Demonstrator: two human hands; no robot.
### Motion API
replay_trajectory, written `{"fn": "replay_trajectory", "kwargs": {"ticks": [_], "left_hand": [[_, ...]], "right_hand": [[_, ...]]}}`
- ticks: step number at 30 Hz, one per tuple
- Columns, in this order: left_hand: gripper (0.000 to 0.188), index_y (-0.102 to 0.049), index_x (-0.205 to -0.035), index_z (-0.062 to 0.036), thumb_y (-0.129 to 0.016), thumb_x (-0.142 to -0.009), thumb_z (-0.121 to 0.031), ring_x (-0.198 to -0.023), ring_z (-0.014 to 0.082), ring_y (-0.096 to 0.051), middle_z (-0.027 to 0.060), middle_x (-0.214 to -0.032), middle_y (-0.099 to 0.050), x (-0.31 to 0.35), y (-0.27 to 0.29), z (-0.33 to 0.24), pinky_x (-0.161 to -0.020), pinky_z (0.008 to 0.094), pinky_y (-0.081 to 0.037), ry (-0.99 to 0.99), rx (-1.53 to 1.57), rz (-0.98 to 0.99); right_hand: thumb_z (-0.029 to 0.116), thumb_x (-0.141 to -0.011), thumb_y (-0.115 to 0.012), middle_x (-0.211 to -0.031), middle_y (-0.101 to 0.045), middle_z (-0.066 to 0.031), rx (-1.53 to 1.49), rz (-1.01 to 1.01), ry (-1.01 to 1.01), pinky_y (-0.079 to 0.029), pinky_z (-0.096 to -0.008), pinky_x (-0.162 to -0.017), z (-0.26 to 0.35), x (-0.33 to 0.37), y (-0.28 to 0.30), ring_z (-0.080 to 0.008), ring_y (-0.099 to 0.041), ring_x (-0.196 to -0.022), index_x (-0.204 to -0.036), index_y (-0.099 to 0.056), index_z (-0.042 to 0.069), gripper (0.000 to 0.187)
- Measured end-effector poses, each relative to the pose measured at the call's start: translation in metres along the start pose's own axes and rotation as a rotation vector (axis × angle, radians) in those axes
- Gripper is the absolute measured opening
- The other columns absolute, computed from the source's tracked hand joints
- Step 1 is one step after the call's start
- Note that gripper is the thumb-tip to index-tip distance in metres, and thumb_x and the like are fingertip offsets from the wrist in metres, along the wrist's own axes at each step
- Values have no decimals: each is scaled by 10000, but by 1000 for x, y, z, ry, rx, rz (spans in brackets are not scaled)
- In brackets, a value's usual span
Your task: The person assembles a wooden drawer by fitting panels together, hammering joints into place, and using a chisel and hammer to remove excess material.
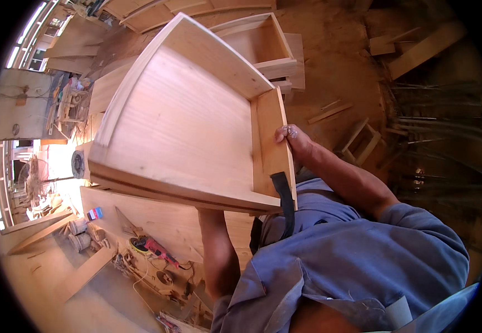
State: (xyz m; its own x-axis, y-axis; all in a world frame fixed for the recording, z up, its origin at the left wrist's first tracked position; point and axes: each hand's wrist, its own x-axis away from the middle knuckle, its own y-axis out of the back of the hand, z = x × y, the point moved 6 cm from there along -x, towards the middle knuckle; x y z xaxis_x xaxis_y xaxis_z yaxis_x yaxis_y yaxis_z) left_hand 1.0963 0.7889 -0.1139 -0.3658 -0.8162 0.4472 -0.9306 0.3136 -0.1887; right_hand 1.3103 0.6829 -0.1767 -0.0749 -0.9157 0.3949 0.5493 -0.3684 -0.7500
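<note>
A pale wooden drawer [191, 116] is held up in front of me, tilted, with its inside facing me. My right hand [292, 136] is closed over the drawer's right-hand wall, the thumb side showing on the rim. From below, my left forearm [217, 250] reaches behind the drawer's near side; the left hand itself is hidden there. A black strap [286, 202] hangs over the drawer's near right corner.
Another open wooden drawer [257, 41] stands beyond. At left a workbench [157, 213] carries a red power tool [160, 251], a small blue-and-red box [94, 213] and wood offcuts. A fan [33, 176] is further left. Wood scraps [329, 112] lie on the floor at right.
</note>
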Motion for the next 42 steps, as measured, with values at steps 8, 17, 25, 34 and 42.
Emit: {"fn": "replay_trajectory", "kwargs": {"ticks": [8,17,25,34,42], "left_hand": [[611,-391,-1456,33,-526,-921,-229,-1054,272,-637,178,-1234,-623,37,-38,26,-878,389,-509,16,43,-125],[591,-420,-1439,42,-540,-910,-192,-1028,262,-647,170,-1210,-636,123,-11,64,-857,375,-518,29,97,-284],[574,-447,-1424,50,-551,-900,-158,-1006,252,-656,163,-1189,-648,223,37,67,-837,362,-525,-80,185,-392],[556,-476,-1408,59,-565,-889,-121,-981,241,-666,155,-1166,-661,328,76,85,-816,348,-534,-170,372,-407],[416,-602,-1241,116,-587,-862,-54,-1002,212,-685,165,-1129,-692,374,94,131,-872,329,-553,-334,675,-382]], "right_hand": [[72,-703,-629,-687,-584,-51,-28,-10,-58,-501,-311,-648,38,25,18,-177,-586,-646,-643,-592,69,71],[70,-729,-596,-727,-627,-99,122,129,-57,-558,-335,-715,41,67,4,-213,-664,-743,-678,-585,56,54],[153,-772,-643,-915,-712,-188,206,311,-166,-599,-465,-859,-27,94,-38,-310,-721,-952,-744,-621,67,93],[379,-923,-607,-1207,-676,-205,58,733,-630,-528,-482,-992,-148,153,-127,-378,-657,-1121,-1252,-631,-29,525],[390,-933,-598,-1212,-674,-204,205,670,-786,-520,-478,-997,-183,223,-112,-372,-650,-1128,-1265,-619,-26,533]]}}
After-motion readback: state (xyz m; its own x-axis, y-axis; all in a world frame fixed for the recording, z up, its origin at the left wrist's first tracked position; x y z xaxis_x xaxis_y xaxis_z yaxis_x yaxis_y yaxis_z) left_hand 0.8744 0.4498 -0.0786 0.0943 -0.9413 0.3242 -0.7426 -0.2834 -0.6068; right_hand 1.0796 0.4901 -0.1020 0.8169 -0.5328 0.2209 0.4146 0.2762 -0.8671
